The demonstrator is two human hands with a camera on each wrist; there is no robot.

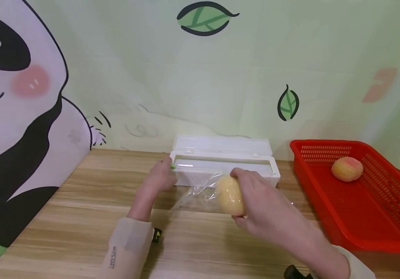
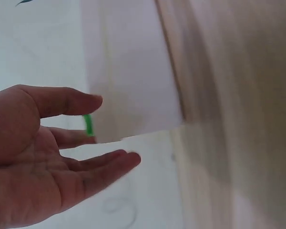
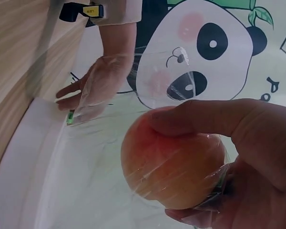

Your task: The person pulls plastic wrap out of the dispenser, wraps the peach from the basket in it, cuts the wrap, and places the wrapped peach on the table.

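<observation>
A peach (image 1: 229, 195) covered in clear cling film is held in my right hand (image 1: 268, 207), over the table just in front of a white cling film box. In the right wrist view, thumb and fingers grip the peach (image 3: 162, 160) through the film. Loose film (image 1: 200, 192) stretches leftward from the fruit. My left hand (image 1: 159, 176) is at the left end of the box (image 1: 194, 179), whose lid stands raised at the back. Between its thumb and index finger is the small green slider (image 2: 88, 125); the other fingers extend loosely.
On the right stands a red plastic basket (image 1: 329, 221) with another peach (image 1: 347, 169) inside. The wooden table (image 1: 71, 228) meets a printed cloth backdrop (image 1: 133, 69) right behind the box. Both forearms wear wrist cameras.
</observation>
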